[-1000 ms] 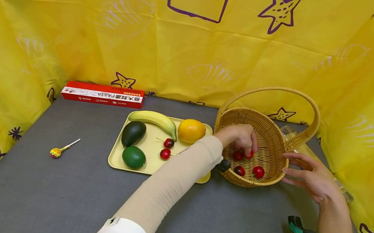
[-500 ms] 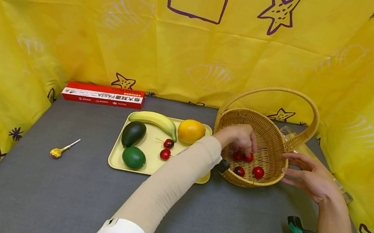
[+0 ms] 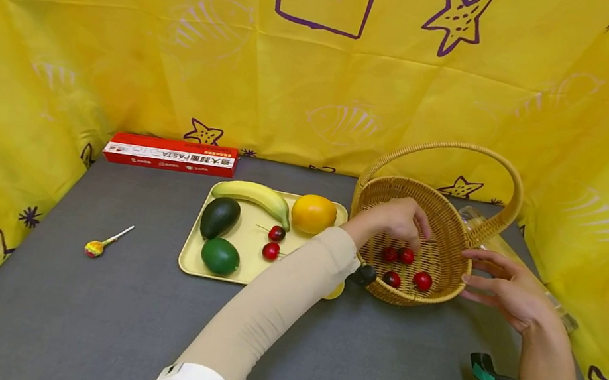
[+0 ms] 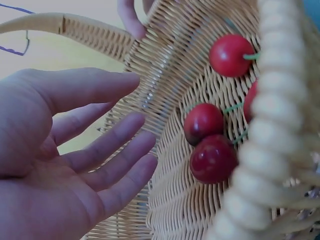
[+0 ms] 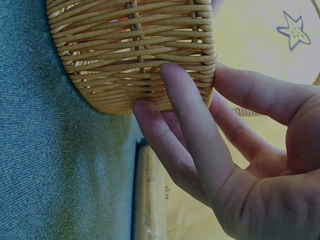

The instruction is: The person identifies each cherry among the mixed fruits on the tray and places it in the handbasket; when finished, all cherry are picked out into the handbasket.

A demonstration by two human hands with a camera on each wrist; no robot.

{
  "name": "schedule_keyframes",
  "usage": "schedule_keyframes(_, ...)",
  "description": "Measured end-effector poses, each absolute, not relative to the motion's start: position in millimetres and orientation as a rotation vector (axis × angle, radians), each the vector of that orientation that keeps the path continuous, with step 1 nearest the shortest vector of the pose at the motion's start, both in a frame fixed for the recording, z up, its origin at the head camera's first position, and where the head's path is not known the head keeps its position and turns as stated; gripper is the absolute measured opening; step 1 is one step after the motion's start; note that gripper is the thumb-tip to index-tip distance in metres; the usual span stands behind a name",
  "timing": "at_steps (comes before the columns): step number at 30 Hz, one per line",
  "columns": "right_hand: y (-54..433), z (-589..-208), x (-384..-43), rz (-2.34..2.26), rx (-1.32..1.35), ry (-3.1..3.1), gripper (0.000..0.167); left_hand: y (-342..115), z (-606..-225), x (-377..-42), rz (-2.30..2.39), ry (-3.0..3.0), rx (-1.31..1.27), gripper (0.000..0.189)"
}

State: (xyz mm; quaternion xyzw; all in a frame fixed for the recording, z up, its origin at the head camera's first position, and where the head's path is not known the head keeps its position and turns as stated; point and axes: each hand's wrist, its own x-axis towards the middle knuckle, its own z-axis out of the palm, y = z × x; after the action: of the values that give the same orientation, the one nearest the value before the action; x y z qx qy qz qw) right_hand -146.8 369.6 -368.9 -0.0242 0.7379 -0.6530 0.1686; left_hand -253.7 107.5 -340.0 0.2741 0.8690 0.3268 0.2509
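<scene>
- Head view: one wicker basket (image 3: 441, 206), its single handle raised, stands near the far right corner of the gray worktop (image 3: 360, 361).
- Four red cherries (image 3: 422, 280) lie on the basket floor: two side by side toward its far edge, two by its near edge.
- One cream tray (image 3: 250, 261), left of the basket, carries six fruits: one banana (image 3: 253, 193) along its far edge, one orange-yellow fruit (image 3: 314, 214) in its far right corner, one avocado (image 3: 220, 218) by its left edge, one green fruit (image 3: 220, 256) in its near left corner, two stemmed cherries (image 3: 271, 251) between.
- One lollipop (image 3: 95, 248) lies toward the worktop's left edge; one red pasta box (image 3: 171, 155) sits at the far left corner.
- Left hand (image 3: 405, 220): inside the basket, fingers wide apart, holding nothing.
- Right hand (image 3: 516, 296): holds the basket's right rim, thumb over it, fingers against the outer wall.
- Compared with half a second ago: the left hand has lifted off the far pair, now both uncovered; the cherry counts match.
</scene>
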Motion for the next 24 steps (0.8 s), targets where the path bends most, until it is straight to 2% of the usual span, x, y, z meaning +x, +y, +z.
schedule_keyframes(10, 370.4, -369.2, -148.3, -1.851, -0.058, 2.097, 0.043, 92.6, -340.0, -239.1, 1.17, 2.321, 0.796, 0.027)
schedule_keyframes(24, 370.0, -370.5, -148.2, -1.876, -0.059, 2.075, 0.044, 74.4, -342.6, -220.9, 1.332, 2.323, 0.901, 0.03)
